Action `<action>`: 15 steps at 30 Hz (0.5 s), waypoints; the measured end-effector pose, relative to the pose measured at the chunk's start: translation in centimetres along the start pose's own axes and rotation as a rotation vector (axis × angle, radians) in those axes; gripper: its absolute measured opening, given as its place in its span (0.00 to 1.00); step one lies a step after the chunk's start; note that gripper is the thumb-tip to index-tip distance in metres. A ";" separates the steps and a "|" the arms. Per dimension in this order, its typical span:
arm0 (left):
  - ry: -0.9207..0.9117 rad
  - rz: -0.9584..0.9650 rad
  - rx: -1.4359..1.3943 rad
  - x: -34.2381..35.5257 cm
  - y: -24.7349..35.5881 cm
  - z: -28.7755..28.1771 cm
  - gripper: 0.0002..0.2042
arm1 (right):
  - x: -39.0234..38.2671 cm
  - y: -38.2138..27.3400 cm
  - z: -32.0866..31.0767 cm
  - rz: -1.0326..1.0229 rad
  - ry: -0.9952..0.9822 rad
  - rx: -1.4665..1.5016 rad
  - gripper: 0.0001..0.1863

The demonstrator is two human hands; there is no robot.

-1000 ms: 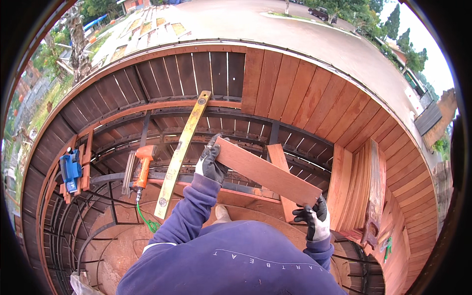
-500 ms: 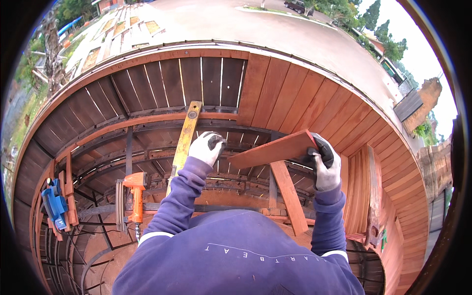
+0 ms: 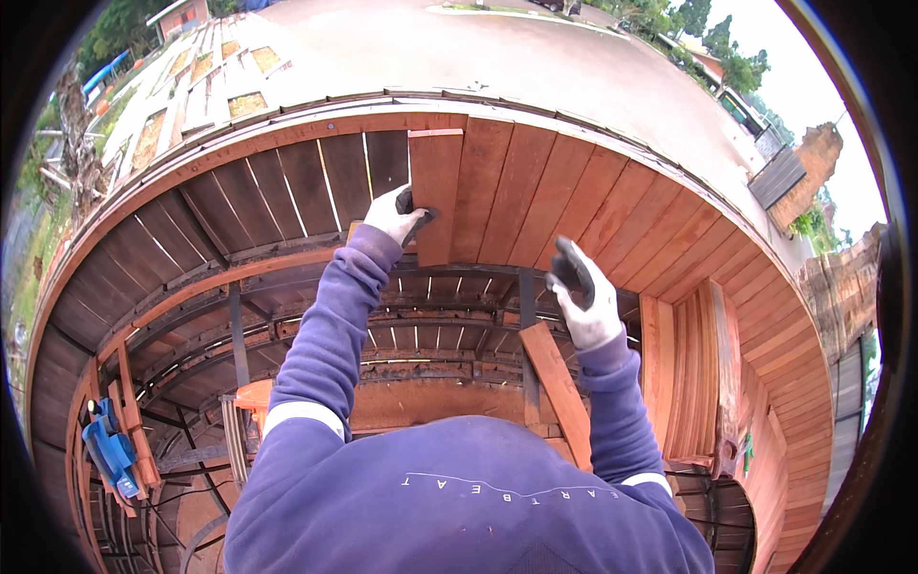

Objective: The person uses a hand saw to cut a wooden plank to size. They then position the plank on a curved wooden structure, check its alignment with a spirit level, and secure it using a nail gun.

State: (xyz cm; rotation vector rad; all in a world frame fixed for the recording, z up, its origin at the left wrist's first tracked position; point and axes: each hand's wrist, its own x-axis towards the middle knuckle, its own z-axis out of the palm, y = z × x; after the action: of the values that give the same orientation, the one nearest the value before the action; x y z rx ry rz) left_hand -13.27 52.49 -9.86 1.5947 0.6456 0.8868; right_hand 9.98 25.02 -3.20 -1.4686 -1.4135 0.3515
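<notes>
A reddish wooden board (image 3: 436, 182) lies on the curved frame against the left end of a row of fitted planks (image 3: 516, 191). My left hand (image 3: 395, 216), in a white glove with dark fingertips, grips the board's left edge. My right hand (image 3: 585, 301), gloved alike, hovers to the right below the planks with its fingers apart and nothing in them. Behind my left forearm, the yellow spirit level (image 3: 355, 228) is almost wholly hidden. An orange nail gun (image 3: 252, 394) is partly covered by my left sleeve.
A blue power tool (image 3: 111, 448) hangs at the far left beside wooden strips. One loose board (image 3: 557, 387) leans below my right hand. Several stacked planks (image 3: 693, 373) stand at the right. Dark gapped slats (image 3: 258, 196) continue leftward along the curve. Paving (image 3: 430, 53) lies beyond the rim.
The board has gone from my right hand, held in the air, to lying against the plank row under my left hand. My right hand has let go and moved left.
</notes>
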 end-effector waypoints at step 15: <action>-0.059 -0.217 0.141 3.1 1.1 1.4 0.20 | -19.2 10.8 -5.0 0.524 0.160 -0.063 0.26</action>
State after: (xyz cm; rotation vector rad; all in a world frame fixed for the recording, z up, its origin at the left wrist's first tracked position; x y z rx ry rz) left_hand -10.45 53.99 -8.24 1.6338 0.8371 0.6440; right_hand 14.89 8.37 -17.72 -1.8692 -0.9063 0.5030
